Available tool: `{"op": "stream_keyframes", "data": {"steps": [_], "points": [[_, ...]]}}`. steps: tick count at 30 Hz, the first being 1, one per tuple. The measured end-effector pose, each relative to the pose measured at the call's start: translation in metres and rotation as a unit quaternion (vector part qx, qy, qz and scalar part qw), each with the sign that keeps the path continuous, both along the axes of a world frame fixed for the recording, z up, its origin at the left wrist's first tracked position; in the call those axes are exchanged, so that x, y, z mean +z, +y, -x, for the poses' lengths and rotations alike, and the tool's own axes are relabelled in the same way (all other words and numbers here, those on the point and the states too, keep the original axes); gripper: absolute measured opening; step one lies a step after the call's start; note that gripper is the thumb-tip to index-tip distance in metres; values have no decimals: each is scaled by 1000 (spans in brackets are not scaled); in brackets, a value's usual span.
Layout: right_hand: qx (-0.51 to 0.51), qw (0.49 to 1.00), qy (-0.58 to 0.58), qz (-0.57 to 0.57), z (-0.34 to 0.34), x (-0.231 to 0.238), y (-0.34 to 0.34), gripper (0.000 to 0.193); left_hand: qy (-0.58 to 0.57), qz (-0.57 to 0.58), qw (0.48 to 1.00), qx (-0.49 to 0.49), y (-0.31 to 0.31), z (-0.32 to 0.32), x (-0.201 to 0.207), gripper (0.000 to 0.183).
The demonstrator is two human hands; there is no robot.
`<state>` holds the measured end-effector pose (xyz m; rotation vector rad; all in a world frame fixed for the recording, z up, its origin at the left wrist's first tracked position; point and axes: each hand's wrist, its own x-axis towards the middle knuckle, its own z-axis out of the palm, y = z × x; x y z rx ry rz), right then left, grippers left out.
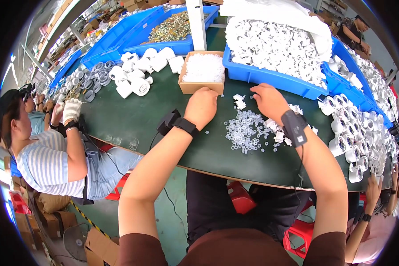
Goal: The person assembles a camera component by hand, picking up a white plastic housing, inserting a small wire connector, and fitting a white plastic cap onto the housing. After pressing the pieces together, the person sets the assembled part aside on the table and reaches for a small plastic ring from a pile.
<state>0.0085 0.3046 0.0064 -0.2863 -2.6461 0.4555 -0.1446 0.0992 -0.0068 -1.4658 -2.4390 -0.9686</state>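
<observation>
My left hand [201, 106] is closed, its fingers curled down at the front of a small cardboard box [191, 88] of tiny white pieces. Whatever those fingers hold, if anything, is hidden. To the right, my right hand [270, 104] is bent in a pinch close to the front wall of a blue bin [270, 80]; I cannot make out anything in it. Between the hands lies a white plastic fitting [239, 102]. Below it spreads a loose pile of small translucent rings [246, 131]. More white fittings [279, 134] lie under my right wrist.
White shower-head-like parts [140, 86] and grey rings [91, 82] lie to the left on the green table [164, 111]. White cylindrical housings [341, 124] crowd the right. A co-worker in a striped top [53, 164] sits at left. A cable hangs from each wristband.
</observation>
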Motion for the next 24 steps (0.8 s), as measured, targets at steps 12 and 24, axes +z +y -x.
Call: {"op": "stream_keyframes", "data": {"steps": [12, 24], "points": [[47, 996, 42, 70, -68, 38, -34, 15, -91, -54, 990, -93, -30, -21, 29, 16], [-83, 987, 51, 126, -211, 75, -62, 15, -271, 5, 958, -93, -49, -69, 24, 29]]}}
